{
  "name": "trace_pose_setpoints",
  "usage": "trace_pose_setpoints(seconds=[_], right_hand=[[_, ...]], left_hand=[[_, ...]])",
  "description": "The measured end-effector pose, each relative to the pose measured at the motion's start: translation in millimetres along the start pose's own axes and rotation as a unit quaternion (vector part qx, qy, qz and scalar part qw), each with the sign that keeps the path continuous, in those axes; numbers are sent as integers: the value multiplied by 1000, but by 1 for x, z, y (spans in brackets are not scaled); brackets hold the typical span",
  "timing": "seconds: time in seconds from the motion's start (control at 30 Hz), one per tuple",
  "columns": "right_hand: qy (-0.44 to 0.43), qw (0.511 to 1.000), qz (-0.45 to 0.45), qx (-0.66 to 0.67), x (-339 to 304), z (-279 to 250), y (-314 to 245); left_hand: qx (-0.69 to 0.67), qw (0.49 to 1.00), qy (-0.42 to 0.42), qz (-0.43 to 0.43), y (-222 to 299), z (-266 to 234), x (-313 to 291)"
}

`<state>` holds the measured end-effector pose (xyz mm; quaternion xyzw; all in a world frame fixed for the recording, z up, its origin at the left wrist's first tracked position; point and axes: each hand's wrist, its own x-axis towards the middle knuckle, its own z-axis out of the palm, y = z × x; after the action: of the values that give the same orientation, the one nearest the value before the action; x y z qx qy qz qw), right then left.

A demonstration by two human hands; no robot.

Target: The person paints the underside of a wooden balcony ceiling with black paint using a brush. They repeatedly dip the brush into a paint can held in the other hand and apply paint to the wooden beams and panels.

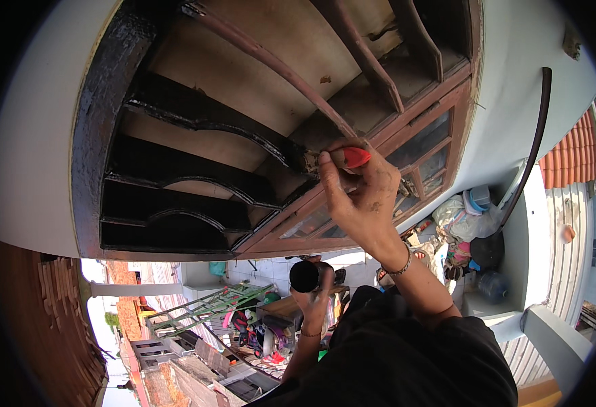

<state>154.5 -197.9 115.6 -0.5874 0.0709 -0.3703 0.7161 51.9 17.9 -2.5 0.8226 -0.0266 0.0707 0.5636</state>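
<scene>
My right hand (pixel 366 197) pinches a paintbrush whose red handle end (pixel 357 157) shows above the fingers. The bristles meet the edge of a scalloped wooden slat (pixel 210 122) near its right end. That slat and the ones below it are glossy black, while the slats farther right (pixel 366 57) are dull brown. They belong to a wooden cabinet (pixel 118 74) with a black left side and brown, glass-paned doors (pixel 413 146). Lower down, my left hand (pixel 315 302) is wrapped round a dark round container (pixel 304 277); its contents look black.
A green metal ladder (pixel 210 305) leans at the lower left, near bags and other clutter (pixel 264 336). White sacks (pixel 454 220), a blue tub (pixel 478 199) and a large water bottle (pixel 493 286) stand at right. A dark pipe (pixel 532 146) runs along the wall.
</scene>
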Motion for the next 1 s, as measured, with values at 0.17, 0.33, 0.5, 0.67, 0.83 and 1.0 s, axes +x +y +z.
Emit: trace_pose_setpoints(seconds=[0.17,0.33,0.5,0.67,0.83,1.0], right_hand=[[42,997,-27,-52,1,-15,25],[-1,1000,14,-14,-6,0,19],[56,998,-4,10,-3,-11,15],[-11,999,21,24,-3,-5,30],[32,998,-45,4,9,3,33],[-37,996,-62,55,4,10,69]], left_hand=[[-17,999,25,20,-8,0,0],[-29,999,39,-2,3,5,2],[-26,998,47,18,-1,2,2],[-11,999,46,4,5,4,5],[-19,999,49,14,4,6,3],[-3,999,45,19,9,6,5]])
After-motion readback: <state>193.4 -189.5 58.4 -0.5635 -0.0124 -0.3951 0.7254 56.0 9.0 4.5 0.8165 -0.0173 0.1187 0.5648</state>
